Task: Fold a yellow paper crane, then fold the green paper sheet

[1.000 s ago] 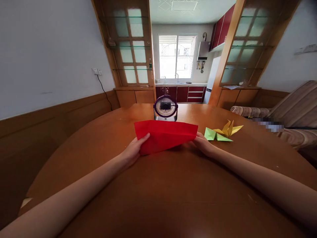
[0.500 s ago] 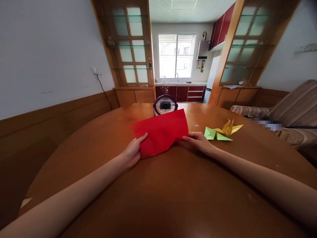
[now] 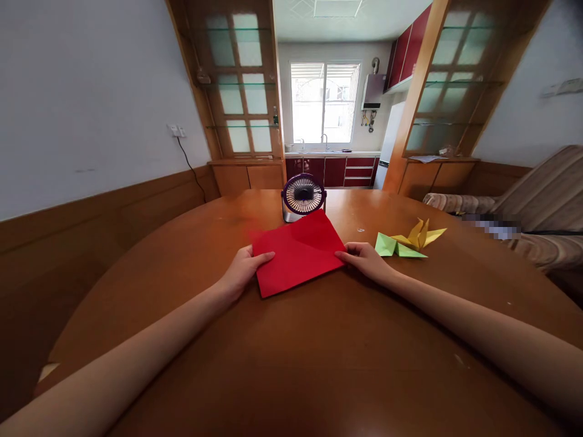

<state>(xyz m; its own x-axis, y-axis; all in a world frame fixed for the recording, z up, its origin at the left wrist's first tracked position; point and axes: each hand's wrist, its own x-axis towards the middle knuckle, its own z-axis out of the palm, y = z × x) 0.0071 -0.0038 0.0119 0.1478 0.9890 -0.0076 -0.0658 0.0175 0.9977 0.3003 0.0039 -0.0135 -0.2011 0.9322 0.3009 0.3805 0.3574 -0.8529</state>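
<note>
A sheet of red paper (image 3: 298, 255) is held between my two hands, low over the wooden table (image 3: 291, 352). My left hand (image 3: 243, 270) pinches its left edge, thumb lying on top and fingers underneath. At the right edge, my right hand (image 3: 364, 261) grips the paper with the thumb above. The sheet looks nearly flat and slightly turned, its far right corner pointing toward the fan. Whether it has more than one layer I cannot tell.
Just beyond the paper stands a small purple desk fan (image 3: 303, 195). Right of my right hand lie a green folded paper piece (image 3: 387, 244) and a yellow origami crane (image 3: 419, 235). A striped armchair (image 3: 537, 194) is at the far right, beside the table.
The red paper has tilted down and flattened, its far edge lowering so that more of the fan shows. The bend at its near right edge is gone. Both hands keep their hold.
</note>
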